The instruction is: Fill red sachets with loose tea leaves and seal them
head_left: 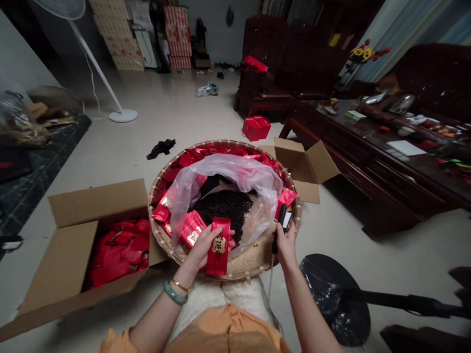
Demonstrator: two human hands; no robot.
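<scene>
My left hand holds an upright red tea packet with gold lettering, at the near side of a round bamboo tray. My right hand is closed around a black corded handheld tool with a white part, at the tray's right edge. Between the hands, a translucent plastic bag lies open on the tray, with dark loose tea leaves inside. More red packets rest beside my left hand. Others line the tray's far rim.
On the left stands an open cardboard box full of red packets. Another open carton is behind the tray at right. A black round stand base lies near my right arm. A long dark wooden table runs along the right.
</scene>
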